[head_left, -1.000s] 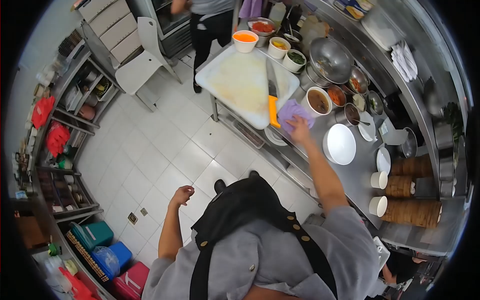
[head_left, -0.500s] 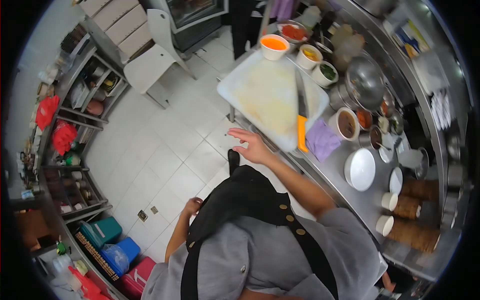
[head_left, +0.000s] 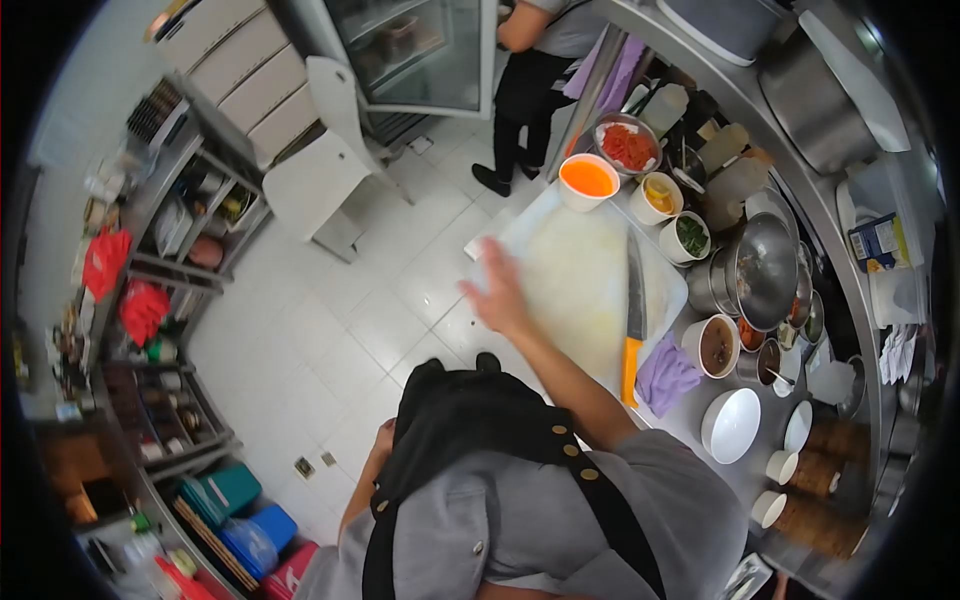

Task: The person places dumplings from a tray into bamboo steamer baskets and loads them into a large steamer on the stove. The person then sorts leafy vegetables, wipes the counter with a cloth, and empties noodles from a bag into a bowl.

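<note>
My right hand [head_left: 497, 292] is held out at the left edge of the white cutting board [head_left: 570, 270], fingers apart and a little blurred, with nothing in it. Whether it touches the board I cannot tell. On the board's right side lies a knife [head_left: 635, 310] with an orange handle, beside a crumpled purple cloth [head_left: 667, 374]. Low at my side, my left hand [head_left: 385, 437] is partly covered by the black apron [head_left: 470, 410], so its fingers are hidden. A tub of orange liquid [head_left: 588, 180] stands at the board's far end.
Tubs of lemon slices [head_left: 657, 196] and green leaves [head_left: 688, 237], a brown sauce tub [head_left: 716, 345], a metal bowl [head_left: 765, 270] and a white bowl [head_left: 731, 425] line the counter. A white chair [head_left: 325, 180] stands ahead on the tiles. Another person [head_left: 530, 90] is near the glass-door fridge [head_left: 400, 55].
My view has shifted forward, bringing the other person and the fridge further into sight. My right hand has moved from over the floor to the cutting board's edge.
</note>
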The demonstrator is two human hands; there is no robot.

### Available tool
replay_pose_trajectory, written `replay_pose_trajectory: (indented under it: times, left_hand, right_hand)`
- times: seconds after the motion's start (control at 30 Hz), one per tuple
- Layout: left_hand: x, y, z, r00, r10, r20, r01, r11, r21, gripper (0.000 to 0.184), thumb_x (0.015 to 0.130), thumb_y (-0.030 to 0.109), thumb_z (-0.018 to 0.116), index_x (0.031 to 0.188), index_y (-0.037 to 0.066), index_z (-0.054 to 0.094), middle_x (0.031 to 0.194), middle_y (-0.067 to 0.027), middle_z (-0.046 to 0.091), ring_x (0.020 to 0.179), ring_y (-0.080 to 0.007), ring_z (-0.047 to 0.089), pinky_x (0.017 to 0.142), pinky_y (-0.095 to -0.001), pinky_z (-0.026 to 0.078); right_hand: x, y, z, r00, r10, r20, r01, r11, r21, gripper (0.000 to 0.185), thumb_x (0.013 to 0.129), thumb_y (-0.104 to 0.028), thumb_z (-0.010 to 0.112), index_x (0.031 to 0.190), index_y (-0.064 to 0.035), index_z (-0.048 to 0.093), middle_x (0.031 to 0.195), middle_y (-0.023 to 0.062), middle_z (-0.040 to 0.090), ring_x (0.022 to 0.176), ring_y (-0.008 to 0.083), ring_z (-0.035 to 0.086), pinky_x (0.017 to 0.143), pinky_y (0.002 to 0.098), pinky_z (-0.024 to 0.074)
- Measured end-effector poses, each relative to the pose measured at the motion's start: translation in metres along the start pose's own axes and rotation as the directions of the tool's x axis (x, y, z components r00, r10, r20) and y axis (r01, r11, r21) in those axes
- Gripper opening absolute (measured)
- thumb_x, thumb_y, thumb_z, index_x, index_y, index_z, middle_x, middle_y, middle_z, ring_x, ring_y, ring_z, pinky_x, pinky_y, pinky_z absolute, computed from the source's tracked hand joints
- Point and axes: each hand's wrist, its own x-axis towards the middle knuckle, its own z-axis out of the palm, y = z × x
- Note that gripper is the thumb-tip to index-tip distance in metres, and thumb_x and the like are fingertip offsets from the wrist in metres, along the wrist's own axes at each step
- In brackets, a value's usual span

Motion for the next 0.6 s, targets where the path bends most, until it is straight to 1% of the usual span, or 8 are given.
replay_pose_trajectory:
  times: [0.1, 0.2, 0.27, 0.33, 0.43, 0.47, 0.57, 0.6]
  left_hand:
    - [0.014, 0.060, -0.005, 0.980, 0.153, 0.125, -0.192, 0.888, 0.417, 0.061, 0.089, 0.040, 0.056, 0.130, -0.005, 0.045, 0.127, -0.0206, 0.053, 0.118, -0.0240, 0.050, 0.099, -0.0311, 0.038]
    - [0.053, 0.109, -0.018, 0.973, -0.004, 0.233, -0.093, 0.910, 0.404, 0.062, 0.088, 0.037, 0.058, 0.133, -0.004, 0.042, 0.128, -0.0202, 0.052, 0.121, -0.0276, 0.048, 0.100, -0.0349, 0.038]
    - [0.050, 0.215, -0.021, 0.966, -0.229, 0.124, 0.153, 0.885, 0.439, 0.065, 0.089, 0.032, 0.057, 0.141, 0.006, 0.030, 0.128, -0.0168, 0.052, 0.109, -0.0310, 0.054, 0.091, -0.0488, 0.044]
    - [0.143, 0.251, -0.089, 0.971, 0.081, 0.223, -0.068, 0.996, -0.064, 0.061, 0.090, 0.026, 0.048, 0.144, 0.013, 0.023, 0.133, -0.0129, 0.047, 0.092, -0.0237, 0.052, 0.076, -0.0439, 0.048]
    - [0.159, 0.438, -0.160, 0.851, 0.523, -0.046, -0.520, 0.852, 0.062, 0.064, 0.089, 0.041, 0.050, 0.141, 0.010, 0.031, 0.135, -0.0091, 0.046, 0.123, -0.0236, 0.043, 0.083, -0.0421, 0.044]
    - [0.135, 0.513, -0.168, 0.797, 0.596, -0.100, -0.593, 0.803, 0.064, 0.062, 0.088, 0.040, 0.056, 0.139, 0.010, 0.037, 0.134, -0.0095, 0.047, 0.122, -0.0232, 0.045, 0.082, -0.0386, 0.044]
    - [0.041, 0.691, -0.158, 0.502, 0.864, -0.045, -0.849, 0.502, 0.166, 0.055, 0.089, 0.028, 0.060, 0.137, 0.009, 0.040, 0.131, -0.0099, 0.048, 0.111, -0.0179, 0.051, 0.082, -0.0296, 0.044]
    - [0.021, 0.740, -0.146, 0.375, 0.927, 0.015, -0.915, 0.368, 0.165, 0.054, 0.090, 0.028, 0.059, 0.137, 0.010, 0.039, 0.130, -0.0104, 0.048, 0.111, -0.0174, 0.051, 0.083, -0.0288, 0.044]
  right_hand:
    - [0.014, 0.081, -0.046, 0.853, 0.264, -0.450, -0.430, 0.844, -0.320, 0.074, 0.088, -0.036, 0.054, 0.144, -0.0017, 0.019, 0.148, 0.0214, 0.022, 0.138, 0.0383, 0.016, 0.111, 0.0509, 0.0115]
    - [0.023, 0.095, -0.036, 0.948, 0.128, -0.291, -0.245, 0.877, -0.413, 0.075, 0.086, -0.033, 0.057, 0.142, 0.0018, 0.021, 0.148, 0.0235, 0.021, 0.136, 0.0394, 0.020, 0.111, 0.0481, 0.0159]
    - [0.025, 0.057, 0.020, 0.990, 0.117, -0.079, -0.126, 0.983, -0.131, 0.074, 0.086, -0.028, 0.059, 0.142, 0.0017, 0.021, 0.147, 0.0235, 0.021, 0.137, 0.0373, 0.020, 0.112, 0.0449, 0.0161]
    - [0.039, -0.025, 0.036, 0.991, -0.044, 0.129, 0.013, 0.972, 0.237, 0.073, 0.085, -0.024, 0.061, 0.142, 0.0001, 0.022, 0.146, 0.0213, 0.027, 0.137, 0.0346, 0.021, 0.112, 0.0414, 0.0169]
    - [0.050, -0.023, 0.031, 0.964, 0.233, -0.127, -0.205, 0.958, 0.200, 0.073, 0.086, -0.026, 0.059, 0.143, -0.0005, 0.022, 0.147, 0.0204, 0.025, 0.138, 0.0339, 0.019, 0.112, 0.0439, 0.0155]
    - [0.045, -0.002, 0.018, 0.904, 0.264, -0.336, -0.296, 0.954, -0.046, 0.073, 0.087, -0.027, 0.058, 0.143, -0.0007, 0.021, 0.147, 0.0204, 0.024, 0.138, 0.0339, 0.018, 0.112, 0.0455, 0.0142]
    - [0.025, 0.058, 0.012, 0.536, 0.475, -0.698, -0.794, 0.565, -0.226, 0.073, 0.088, -0.031, 0.056, 0.144, -0.0007, 0.020, 0.149, 0.0201, 0.022, 0.140, 0.0341, 0.014, 0.111, 0.0486, 0.0090]
    - [0.029, 0.039, 0.036, 0.694, 0.410, -0.592, -0.684, 0.631, -0.365, 0.074, 0.087, -0.031, 0.057, 0.144, -0.0028, 0.019, 0.149, 0.0200, 0.022, 0.139, 0.0337, 0.017, 0.111, 0.0470, 0.0124]
